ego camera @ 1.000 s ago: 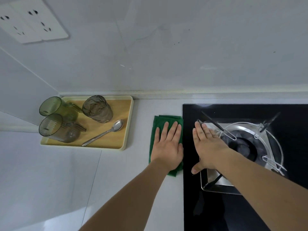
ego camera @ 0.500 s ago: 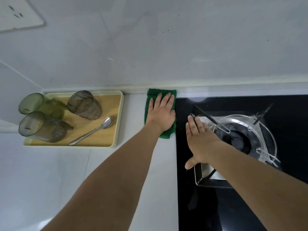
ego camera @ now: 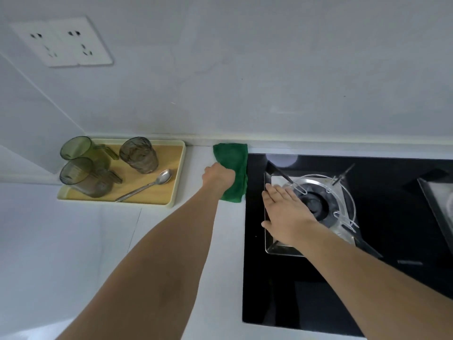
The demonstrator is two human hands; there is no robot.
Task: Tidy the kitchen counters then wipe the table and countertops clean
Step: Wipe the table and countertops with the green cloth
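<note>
The left hand (ego camera: 219, 176) grips the green cloth (ego camera: 232, 171), whose long axis runs near-to-far along the white worktop (ego camera: 171, 241) strip beside the hob (ego camera: 318, 290). The right hand (ego camera: 286, 212), fingers spread flat, rests on the burner.

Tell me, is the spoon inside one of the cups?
No, the spoon lies flat on the tray, beside the cups.

The white countertop (ego camera: 73, 241) fills the lower left of the frame and carries a cream-rimmed tray (ego camera: 177, 173) at centre left, a green cloth (ego camera: 232, 155) just right of it against the back wall, and — across the right half — a black glass hob (ego camera: 294, 290).
</note>
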